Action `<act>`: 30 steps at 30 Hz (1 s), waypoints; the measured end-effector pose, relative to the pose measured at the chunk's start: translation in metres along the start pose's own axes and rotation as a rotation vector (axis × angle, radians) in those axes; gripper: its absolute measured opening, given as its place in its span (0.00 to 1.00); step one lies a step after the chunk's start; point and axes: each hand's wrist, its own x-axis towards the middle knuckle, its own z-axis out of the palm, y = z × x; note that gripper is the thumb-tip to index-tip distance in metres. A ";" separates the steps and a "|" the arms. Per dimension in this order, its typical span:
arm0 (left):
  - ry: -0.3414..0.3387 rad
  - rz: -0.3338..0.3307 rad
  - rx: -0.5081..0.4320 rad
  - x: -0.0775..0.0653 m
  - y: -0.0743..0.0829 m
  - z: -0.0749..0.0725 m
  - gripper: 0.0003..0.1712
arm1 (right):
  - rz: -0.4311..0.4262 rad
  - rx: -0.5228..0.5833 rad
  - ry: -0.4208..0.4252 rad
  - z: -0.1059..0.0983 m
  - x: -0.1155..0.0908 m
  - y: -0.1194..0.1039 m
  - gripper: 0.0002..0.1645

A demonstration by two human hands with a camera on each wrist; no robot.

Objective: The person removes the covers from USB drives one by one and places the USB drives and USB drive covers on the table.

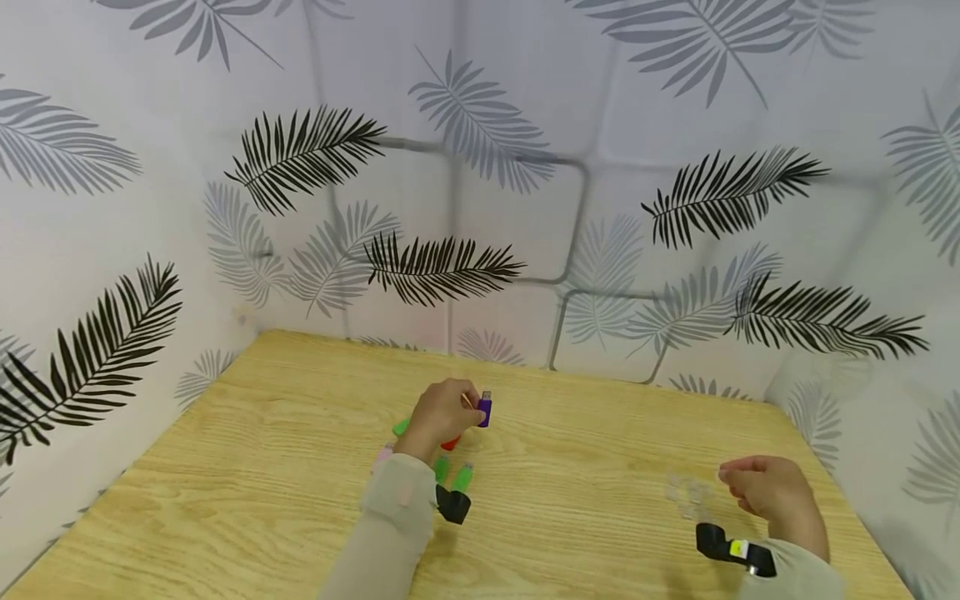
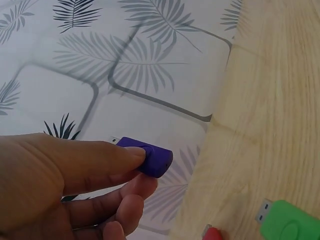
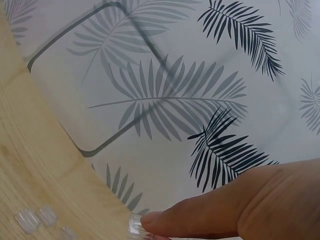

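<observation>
My left hand (image 1: 446, 410) pinches a purple USB flash drive (image 2: 156, 159) between thumb and fingers, its metal plug uncovered. In the head view the drive stands plug upward, above the table. Below and beside that hand lie a red USB drive (image 1: 452, 443) and several green USB drives (image 1: 463, 477). A pink drive (image 1: 384, 454) is partly covered by the wrist. Over at the right, my right hand (image 1: 772, 492) pinches a small clear plastic cap (image 3: 138, 226) by the fingertips. Several similar clear caps (image 3: 28, 220) lie on the table close to it.
The wood-grain table (image 1: 570, 483) meets a white curtain (image 1: 510, 208) with a leaf print at its back and sides. Black wrist cameras (image 1: 453, 505) sit on both sleeves. Bare wood shows between the drives and the caps.
</observation>
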 end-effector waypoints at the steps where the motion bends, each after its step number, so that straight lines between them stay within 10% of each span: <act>1: -0.008 -0.006 -0.002 0.000 -0.001 0.001 0.05 | 0.001 -0.012 -0.002 0.000 0.001 0.001 0.17; 30: -0.083 -0.050 0.166 -0.003 -0.010 0.025 0.04 | 0.009 -0.118 0.044 0.014 0.006 0.022 0.05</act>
